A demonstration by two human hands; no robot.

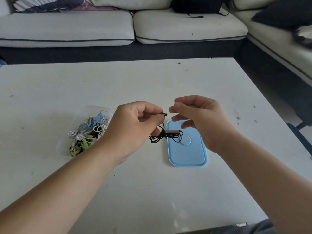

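While both forearms reached out over the white counter (152, 191), the left hand (135, 125) held the work: its thumb and forefinger pinched the tip of a black earphone cord (163, 132), the other fingers (156, 131) curled beneath. That tip poked out of the pinch to the right, toward the right hand (200, 119), whose fingers (175, 105) were loosely bent, narrow and holding nothing, just beside the tip but apart from it.

From the pinch the cord dropped almost straight down to a small knotted bundle, below and between the two sets of fingers. A copper-coloured barrel (173, 131) in that bundle lay level, its long axis running left to right, under the right hand's fingertips. Whether the loops rested on the blue lid (187, 154) beneath them or hung just clear of it could not be told.

As I judged it, the free right hand was the nearer one to both the tip and the barrel, so a short reach leftward or downward would meet either.

Left of the pinching fingers, a clear tub (62, 146) held a tangle of earphones (87, 132). Well beyond all the fingers stood a pale sofa (185, 27).
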